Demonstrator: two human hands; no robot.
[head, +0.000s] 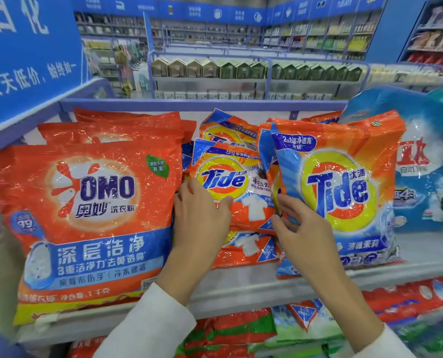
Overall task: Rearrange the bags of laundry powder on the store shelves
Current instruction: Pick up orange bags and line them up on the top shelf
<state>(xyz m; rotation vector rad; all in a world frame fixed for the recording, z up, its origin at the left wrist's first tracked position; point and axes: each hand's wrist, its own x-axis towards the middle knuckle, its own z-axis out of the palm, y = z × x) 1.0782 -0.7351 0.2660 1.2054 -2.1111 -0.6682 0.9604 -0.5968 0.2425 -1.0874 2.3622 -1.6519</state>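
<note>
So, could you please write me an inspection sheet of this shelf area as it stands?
Surface: grey shelf, stocked across its width.
Job's things: OMO bags at the left, lined up front to back; small Tide bags piled in the middle; large Tide bag upright to their right; blue bag at the far right.
Clutter: nothing seen.
Grippers: left hand grips the left edge of the front small Tide bag; right hand grips the left edge of the large Tide bag.
Cables: nothing seen.
Surroundings: blue sign at the upper left; lower bags on the shelf below; aisle shelving behind.
</note>
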